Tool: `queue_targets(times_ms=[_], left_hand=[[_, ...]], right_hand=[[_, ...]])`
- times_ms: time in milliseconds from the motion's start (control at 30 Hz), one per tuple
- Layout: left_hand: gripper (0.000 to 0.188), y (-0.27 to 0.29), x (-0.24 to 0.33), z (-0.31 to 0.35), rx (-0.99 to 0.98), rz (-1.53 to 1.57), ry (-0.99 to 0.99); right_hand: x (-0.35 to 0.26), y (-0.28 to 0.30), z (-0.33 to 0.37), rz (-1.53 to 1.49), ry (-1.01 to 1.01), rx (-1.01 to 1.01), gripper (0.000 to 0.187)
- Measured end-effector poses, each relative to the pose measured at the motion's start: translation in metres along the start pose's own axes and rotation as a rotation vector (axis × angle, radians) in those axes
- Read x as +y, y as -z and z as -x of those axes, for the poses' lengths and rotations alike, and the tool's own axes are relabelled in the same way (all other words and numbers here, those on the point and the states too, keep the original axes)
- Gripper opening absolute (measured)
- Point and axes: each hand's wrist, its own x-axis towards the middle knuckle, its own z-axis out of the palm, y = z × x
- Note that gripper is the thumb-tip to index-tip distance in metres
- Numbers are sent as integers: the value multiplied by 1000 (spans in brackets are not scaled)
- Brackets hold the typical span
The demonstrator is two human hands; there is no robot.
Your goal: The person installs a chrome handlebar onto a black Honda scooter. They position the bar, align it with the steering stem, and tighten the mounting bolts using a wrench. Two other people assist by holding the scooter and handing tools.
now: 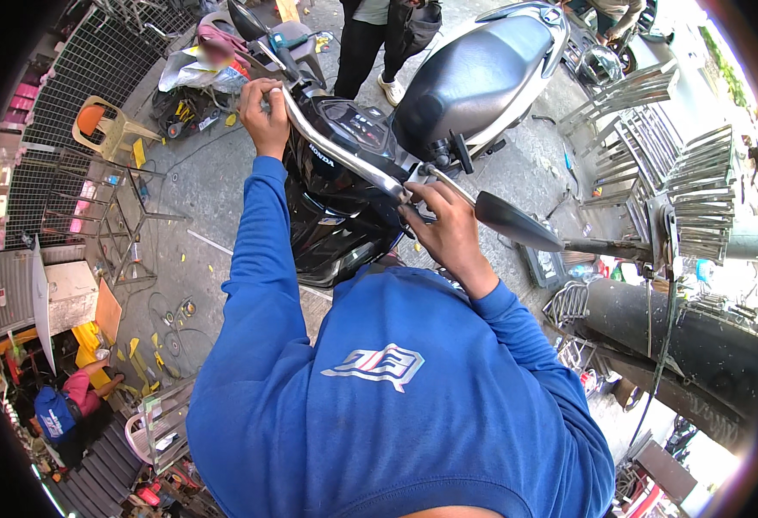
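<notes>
A bent silver metal tube (pixel 337 152) lies across the front of a dark motor scooter (pixel 331 224), just ahead of its instrument panel (pixel 357 121). My left hand (pixel 265 119) has its fingers curled round the tube's far left end. At the opposite end, near the right handlebar, my right hand (pixel 448 226) pinches the tube between thumb and fingers; part of that grip is hidden. The scooter's long black seat (pixel 474 82) stretches away beyond the panel. Close to my right hand are a black mirror (pixel 517 222) and a black phone holder (pixel 459 152).
A person (pixel 370 43) in dark trousers stands behind the scooter. Welded metal racks (pixel 698 186) and a large dark pipe (pixel 681 328) are at right. To the left stand a beige plastic chair (pixel 107 129) and a metal frame (pixel 124 216). Another person (pixel 72 401) crouches lower left.
</notes>
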Motion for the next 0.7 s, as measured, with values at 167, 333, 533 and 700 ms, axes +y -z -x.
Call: queue_targets(times_ms=[167, 333, 533, 700], left_hand=[[8, -1, 0, 1, 14, 5, 8], [8, -1, 1, 1, 17, -19, 9], [8, -3, 2, 1, 28, -27, 19], [8, -3, 1, 1, 20, -13, 25]], right_hand=[[0, 2, 2, 35, -7, 2, 33], [1, 0, 2, 26, -28, 6, 30], [5, -4, 2, 34, -30, 25, 28], [8, -4, 4, 39, 6, 42, 28]])
